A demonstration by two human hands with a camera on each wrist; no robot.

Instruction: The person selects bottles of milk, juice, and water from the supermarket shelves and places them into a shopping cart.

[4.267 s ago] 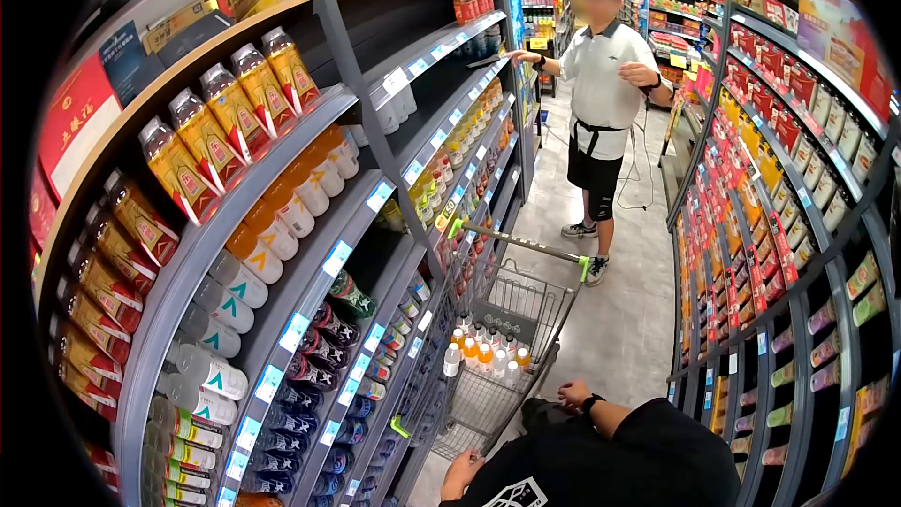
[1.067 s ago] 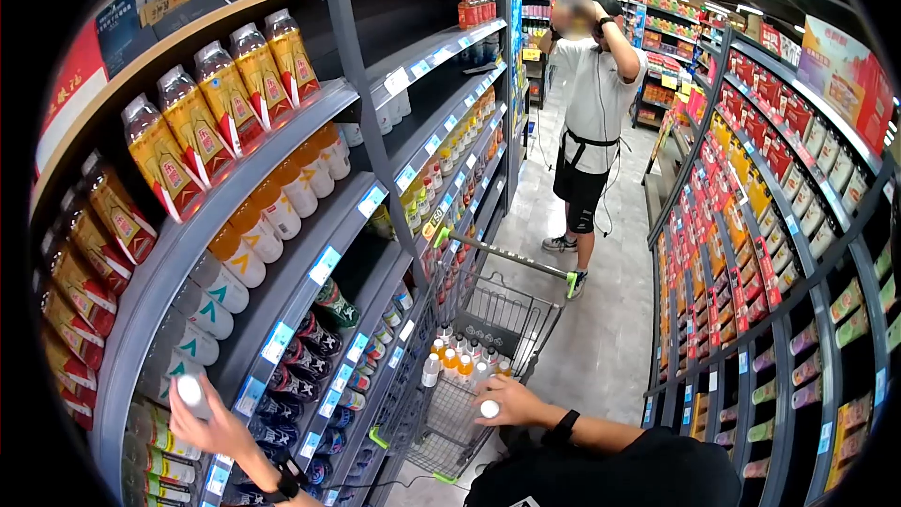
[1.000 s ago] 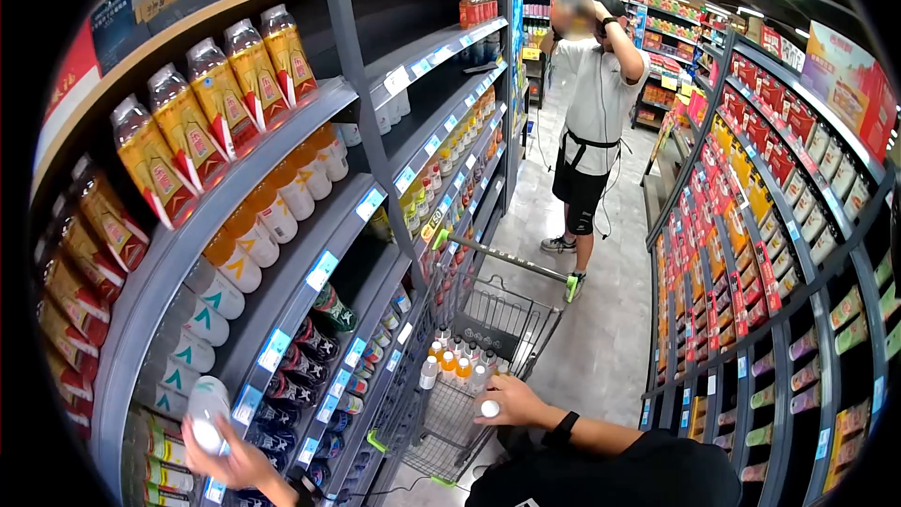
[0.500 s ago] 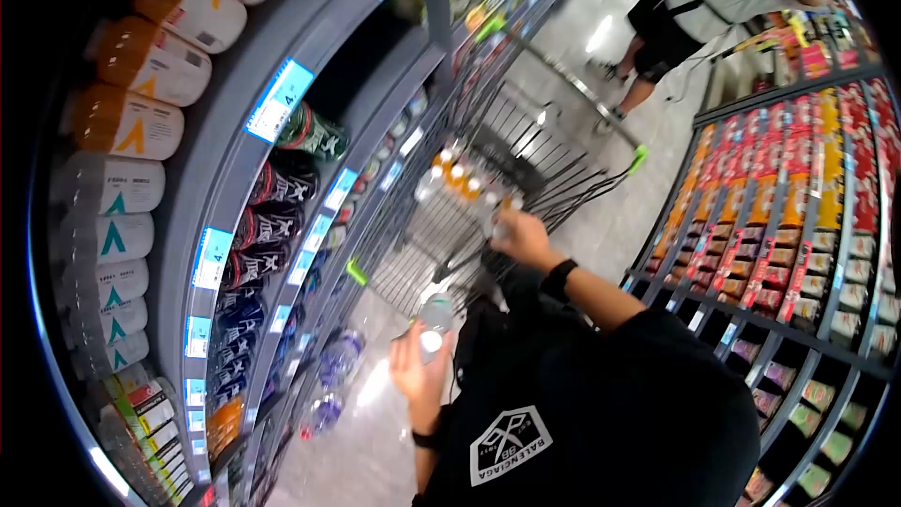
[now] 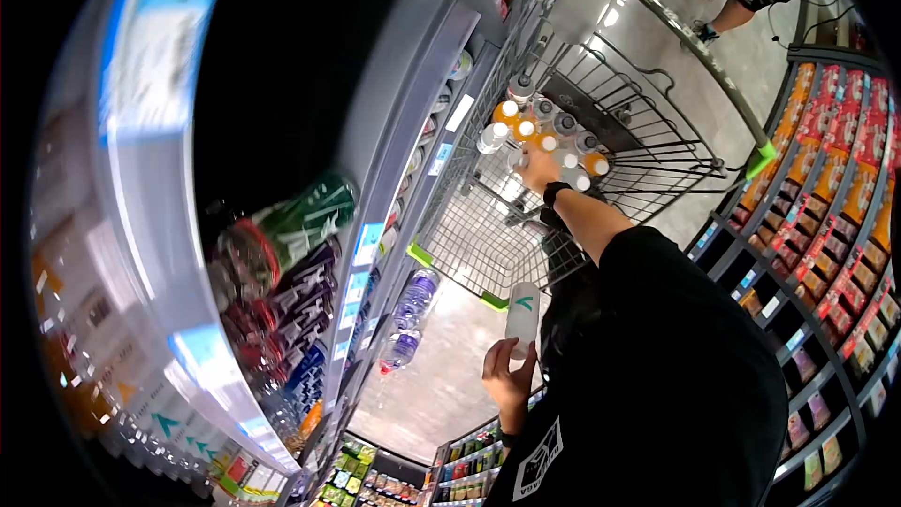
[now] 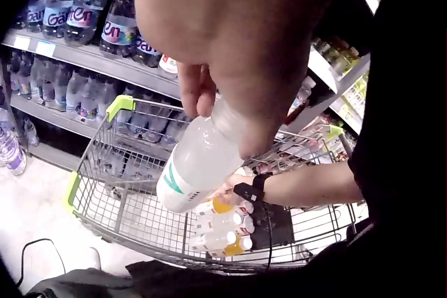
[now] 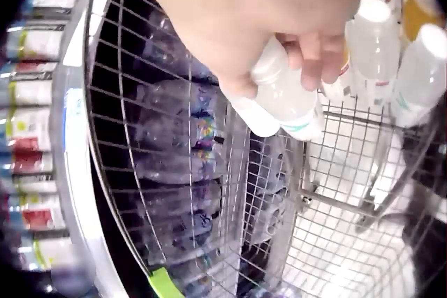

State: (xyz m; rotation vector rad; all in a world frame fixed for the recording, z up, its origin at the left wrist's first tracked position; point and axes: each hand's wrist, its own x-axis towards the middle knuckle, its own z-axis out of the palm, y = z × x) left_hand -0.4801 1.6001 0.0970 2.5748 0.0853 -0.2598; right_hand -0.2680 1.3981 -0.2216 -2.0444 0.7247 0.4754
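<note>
In the head view my left hand point(image 5: 509, 380) grips a bottle point(image 5: 523, 313) of pale drink by its capped end. The bottle has a green chevron label, and its base points toward the shopping cart point(image 5: 488, 225). The left wrist view shows this bottle point(image 6: 199, 162) tilted, over the cart's wire basket. My right hand point(image 5: 539, 172) is down inside the cart beside a group of bottles with white caps. Its thumb and fingers pinch another pale bottle point(image 7: 288, 99) around the neck, as the right wrist view shows. Orange bottles point(image 5: 507, 113) and clear ones stand close around that hand.
A drinks shelf point(image 5: 394, 122) runs along the left, close to the cart. Large water bottles point(image 5: 413, 300) stand low beside it. Another stocked shelf point(image 5: 817, 225) borders the right. A person's legs point(image 5: 727, 0) are beyond the cart handle point(image 5: 680, 28).
My left hand has brought its bottle from the left shelf toward the cart. The right hand has lowered its bottle among those in the cart. The head view has tilted down.
</note>
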